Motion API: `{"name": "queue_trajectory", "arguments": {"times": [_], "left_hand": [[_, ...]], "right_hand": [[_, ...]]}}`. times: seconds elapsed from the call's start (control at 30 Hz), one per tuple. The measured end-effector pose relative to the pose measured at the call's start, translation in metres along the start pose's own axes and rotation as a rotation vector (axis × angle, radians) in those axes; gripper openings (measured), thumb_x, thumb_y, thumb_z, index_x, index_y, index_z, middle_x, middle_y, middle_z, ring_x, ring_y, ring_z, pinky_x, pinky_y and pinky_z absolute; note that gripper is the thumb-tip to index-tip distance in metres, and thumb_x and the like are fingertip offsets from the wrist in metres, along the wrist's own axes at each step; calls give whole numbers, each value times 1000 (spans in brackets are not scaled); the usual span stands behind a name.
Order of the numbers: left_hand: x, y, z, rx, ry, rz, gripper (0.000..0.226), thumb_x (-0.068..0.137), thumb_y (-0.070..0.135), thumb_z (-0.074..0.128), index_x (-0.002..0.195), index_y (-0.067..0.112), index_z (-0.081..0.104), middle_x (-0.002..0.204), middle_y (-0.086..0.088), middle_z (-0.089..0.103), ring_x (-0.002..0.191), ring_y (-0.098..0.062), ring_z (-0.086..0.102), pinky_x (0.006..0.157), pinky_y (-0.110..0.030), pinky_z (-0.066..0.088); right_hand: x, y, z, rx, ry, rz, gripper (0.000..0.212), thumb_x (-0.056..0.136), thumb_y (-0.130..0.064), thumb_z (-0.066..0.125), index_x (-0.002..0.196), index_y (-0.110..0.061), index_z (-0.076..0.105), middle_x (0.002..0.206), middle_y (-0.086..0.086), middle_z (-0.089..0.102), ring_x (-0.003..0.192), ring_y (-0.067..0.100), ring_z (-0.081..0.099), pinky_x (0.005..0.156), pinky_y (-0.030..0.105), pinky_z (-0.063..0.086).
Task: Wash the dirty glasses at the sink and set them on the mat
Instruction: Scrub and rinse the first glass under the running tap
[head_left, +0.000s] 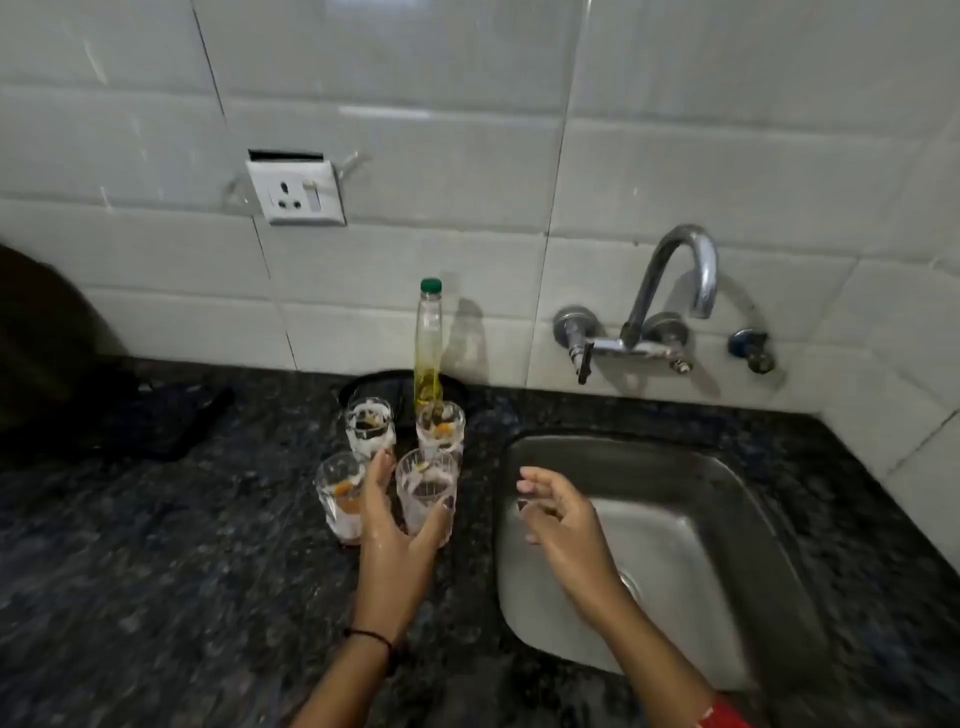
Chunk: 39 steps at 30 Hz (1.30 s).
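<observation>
Four dirty glasses stand clustered on the dark granite counter (156, 571), left of the steel sink (727, 519), all with orange residue inside. The left hand (395, 535) wraps its fingers around the near-right glass (426, 486), which is not yet lifted; the right hand (561, 514) hovers open and empty over the sink's edge. The tap (675, 280) runs no water (none visible, anyway). Nothing looks washed, so all four remain. A dark round mat (363, 387) lies behind the glasses, beneath an oil bottle (429, 338).
</observation>
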<state>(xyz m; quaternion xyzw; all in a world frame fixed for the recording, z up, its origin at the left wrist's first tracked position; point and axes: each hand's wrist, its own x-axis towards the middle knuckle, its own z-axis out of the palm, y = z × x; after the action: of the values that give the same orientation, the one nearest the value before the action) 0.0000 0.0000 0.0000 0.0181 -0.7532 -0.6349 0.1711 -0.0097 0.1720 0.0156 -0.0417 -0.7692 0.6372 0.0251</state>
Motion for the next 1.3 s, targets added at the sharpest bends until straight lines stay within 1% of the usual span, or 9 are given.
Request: {"name": "queue_trajectory", "arguments": {"times": [0.13, 0.23, 0.33, 0.57, 0.77, 0.97, 1.1, 1.17, 1.3], "left_hand": [[20, -27, 9, 130, -2, -42, 87, 79, 19, 74, 148, 14, 22, 153, 0, 28, 141, -10, 26, 117, -36, 26], [29, -34, 18, 156, 4, -43, 92, 74, 22, 78, 147, 14, 23, 148, 3, 33, 136, -6, 32, 113, -25, 30], [40, -32, 25, 124, 7, -85, 88, 74, 16, 79, 144, 15, 26, 128, 22, 41, 116, 14, 42, 100, -5, 32], [13, 2, 60, -5, -122, -55, 71, 70, 8, 81, 130, 18, 44, 121, 7, 58, 110, 2, 57, 94, -15, 46], [28, 43, 156, -138, -572, -88, 88, 77, 19, 76, 147, 20, 22, 151, 7, 31, 137, -1, 32, 111, -18, 31], [127, 62, 242, -110, -202, -324, 77, 96, 37, 48, 151, 6, 4, 156, -16, 22, 142, -23, 27, 113, -31, 23], [161, 56, 272, -161, -28, -456, 45, 101, 31, 34, 124, -6, 46, 117, -22, 56, 106, -32, 55, 80, -32, 39], [164, 59, 269, -375, 77, -558, 40, 102, 34, 31, 103, 1, 51, 91, -19, 54, 85, -30, 55, 74, -36, 42], [158, 46, 253, -811, -97, -706, 51, 97, 51, 33, 118, 6, 44, 111, -18, 48, 97, -31, 56, 93, -43, 44]], "right_hand": [[12, 23, 15, -65, -59, 67, 33, 91, -7, 57, 114, -32, 54, 113, -8, 61, 93, 1, 59, 75, 13, 48], [15, 32, 18, -96, -86, 66, 36, 89, -7, 59, 114, -32, 53, 112, -8, 60, 94, 0, 58, 75, 5, 46], [22, 39, 19, -97, -130, 74, 40, 87, -8, 63, 115, -35, 51, 115, -7, 59, 101, 4, 58, 80, 11, 46], [20, 43, -3, -172, -291, -57, 77, 71, -26, 81, 137, -27, 42, 135, -12, 50, 123, 0, 48, 99, 19, 43], [31, 36, -73, 21, 176, -13, 55, 73, -3, 76, 117, -28, 55, 102, -13, 66, 92, -3, 65, 76, 19, 54], [54, 45, -130, -21, 288, 54, 66, 62, -5, 83, 111, -34, 49, 93, -17, 65, 84, -8, 63, 66, 8, 47], [61, 57, -143, -37, 274, 109, 62, 60, -5, 84, 105, -32, 52, 93, -12, 68, 80, -7, 65, 66, 12, 49], [63, 61, -146, -34, 253, 116, 63, 59, -5, 84, 107, -30, 53, 94, -9, 69, 82, -3, 67, 69, 15, 50], [67, 62, -144, -10, 220, 115, 62, 60, -2, 83, 107, -28, 53, 95, -8, 68, 84, 1, 67, 69, 13, 50]]}}
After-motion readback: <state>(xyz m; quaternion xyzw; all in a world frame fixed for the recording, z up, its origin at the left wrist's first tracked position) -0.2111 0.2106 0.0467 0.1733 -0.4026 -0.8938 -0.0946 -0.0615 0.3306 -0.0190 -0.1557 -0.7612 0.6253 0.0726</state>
